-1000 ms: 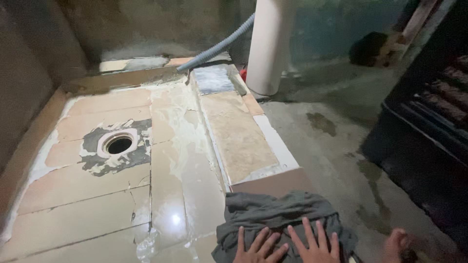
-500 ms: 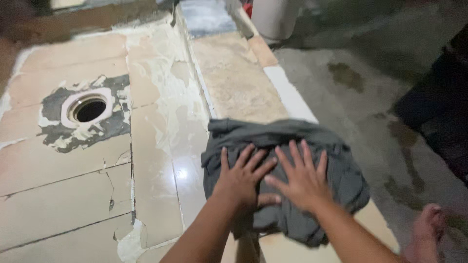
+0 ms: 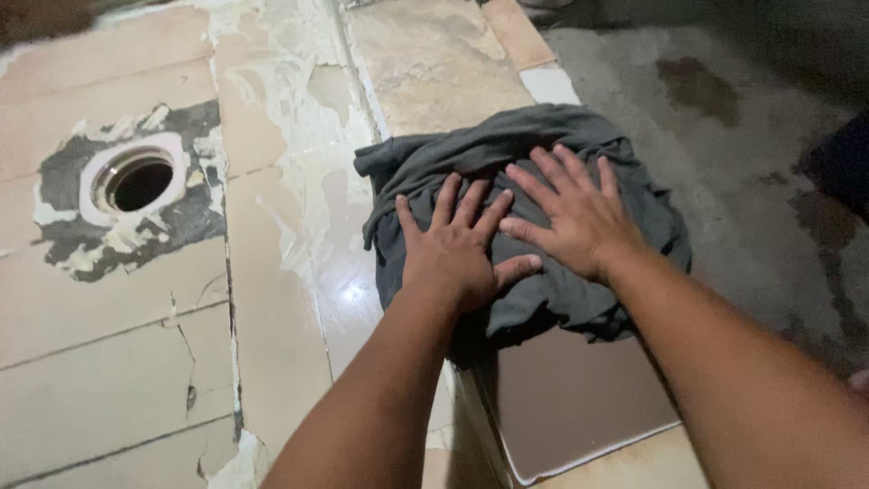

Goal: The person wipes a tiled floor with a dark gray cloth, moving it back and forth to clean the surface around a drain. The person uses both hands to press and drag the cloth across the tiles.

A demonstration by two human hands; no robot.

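A crumpled dark grey cloth (image 3: 543,145) lies on the raised tiled curb (image 3: 579,398) that runs between the tiled floor and the concrete. My left hand (image 3: 457,244) presses flat on the cloth's left half, fingers spread. Beside it, my right hand (image 3: 570,213) lies flat on the cloth's right half, fingers also apart. The two thumbs almost touch. Under the cloth, a brown tile face of the curb shows toward me.
A round open drain (image 3: 136,181) with a white ring sits in a grey mortar patch at the left. Beige floor tiles (image 3: 109,362) are cracked and smeared with white residue. Damp concrete floor (image 3: 751,136) lies to the right.
Both hands have pushed the cloth forward along the curb, away from me. The brown tile behind it is now uncovered. The camera has tilted further down.
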